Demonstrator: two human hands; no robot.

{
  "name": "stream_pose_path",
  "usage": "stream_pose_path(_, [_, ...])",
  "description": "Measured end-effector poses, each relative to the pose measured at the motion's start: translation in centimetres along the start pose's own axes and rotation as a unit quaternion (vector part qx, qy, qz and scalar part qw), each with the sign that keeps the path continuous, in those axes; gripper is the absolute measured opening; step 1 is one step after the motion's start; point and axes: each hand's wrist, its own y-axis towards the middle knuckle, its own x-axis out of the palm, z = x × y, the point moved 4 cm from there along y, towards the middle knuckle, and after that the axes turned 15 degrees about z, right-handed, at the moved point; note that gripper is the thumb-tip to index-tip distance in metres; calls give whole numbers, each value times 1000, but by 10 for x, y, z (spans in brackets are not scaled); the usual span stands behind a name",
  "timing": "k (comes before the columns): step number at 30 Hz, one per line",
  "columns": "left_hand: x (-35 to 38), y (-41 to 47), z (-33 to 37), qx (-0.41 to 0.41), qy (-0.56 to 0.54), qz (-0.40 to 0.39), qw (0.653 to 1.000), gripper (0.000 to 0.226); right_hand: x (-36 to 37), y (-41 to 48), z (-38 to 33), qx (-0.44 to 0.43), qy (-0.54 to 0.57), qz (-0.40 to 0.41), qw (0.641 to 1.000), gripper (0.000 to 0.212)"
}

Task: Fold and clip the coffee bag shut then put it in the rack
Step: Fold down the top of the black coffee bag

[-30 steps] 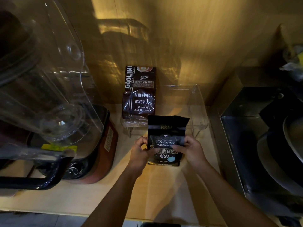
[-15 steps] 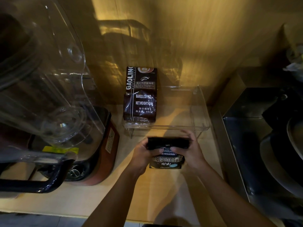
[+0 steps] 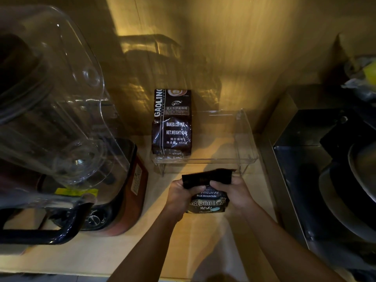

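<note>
Since the earlier frame, the top of the coffee bag has been turned down toward the person; the flap now lies lower over the label. Left hand and right hand each close fingers on one end of the fold, holding the bag just above the counter, near side of the clear rack. Fold line runs left to right between the hands. Rack lies directly beyond; a second bag occupies its left part. No clip is visible.
</note>
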Motion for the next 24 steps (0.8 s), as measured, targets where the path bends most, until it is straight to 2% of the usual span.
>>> stream_pose_path(8, [2,-7,1,-67,-82,23,994,12,2,-4,-1,49,47,40,997,23])
stream_pose_path(11, [3,-8,3,-89,-99,57,989,26,3,-8,0,68,66,28,995,28])
stream_pose_path(15, [0,-11,4,-100,-98,67,988,27,-1,-10,8,104,90,3,991,32])
stream_pose_path(19, [-10,-11,0,-127,-121,71,982,29,-19,2,6,55,81,41,994,34])
stream_pose_path(22, [-16,-9,5,-111,-86,67,988,24,-27,0,-9,-2,56,-12,998,34])
stream_pose_path(24, [-15,-9,9,-87,-51,78,992,23,-28,-3,-10,-24,-4,-50,998,23])
